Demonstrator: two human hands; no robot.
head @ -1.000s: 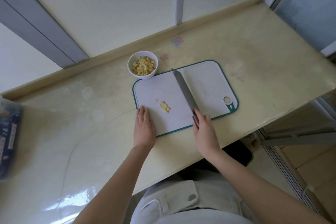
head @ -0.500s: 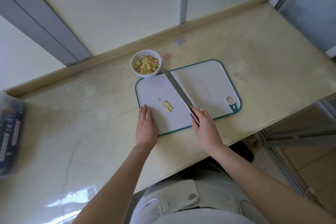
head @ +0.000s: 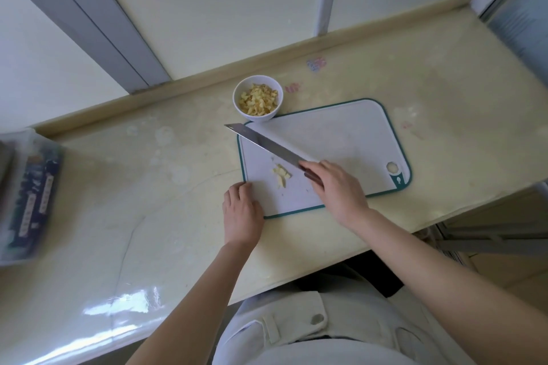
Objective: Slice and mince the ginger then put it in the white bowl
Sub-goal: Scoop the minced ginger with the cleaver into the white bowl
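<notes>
Your right hand (head: 338, 190) is closed round the handle of the knife (head: 264, 144), fingers wrapped over it so that only a dark strip of handle shows. The blade slants across the left part of the board (head: 341, 139), and its tip pokes out past the board's far-left corner. You cannot tell whether the edge touches the board or hangs just above it. Your left hand (head: 241, 212) holds nothing you can see. Its fingers are bent, with the tips at the board's left edge near the near corner, but whether they hook the edge or only press on it is not clear. A small heap of ginger (head: 281, 176) lies on the board between the two hands, just on the near side of the blade. More cut ginger fills the bowl (head: 261, 115), which sits touching the board's far-left corner. Well left of the board on the counter (head: 148, 187) is a dark blue package (head: 29, 192) — blurred, cut off by the frame edge, its print unreadable.
</notes>
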